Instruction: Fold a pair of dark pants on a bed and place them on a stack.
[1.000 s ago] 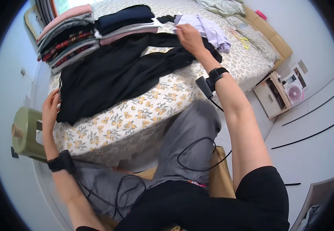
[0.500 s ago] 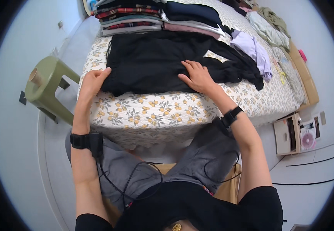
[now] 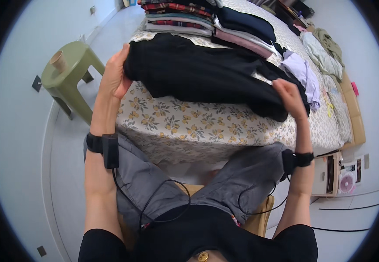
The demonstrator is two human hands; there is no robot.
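Observation:
A black garment (image 3: 207,74) lies folded lengthwise across a bed with a floral sheet (image 3: 207,126). My left hand (image 3: 115,74) grips its left end at the bed's edge. My right hand (image 3: 289,97) holds its right end, fingers curled over the cloth. A black strap with a cable sits on each wrist.
Behind the garment lie a stack of folded clothes (image 3: 176,17), a dark blue folded piece (image 3: 246,26) and a lilac cloth (image 3: 301,72). A green stool (image 3: 73,65) with a paper cup (image 3: 59,60) stands to the left. A small open box (image 3: 335,174) sits on the floor at right.
My right hand has moved from the middle of the garment to its right end and taken hold. My left hand has closed on the left end. The view has tilted toward the bed.

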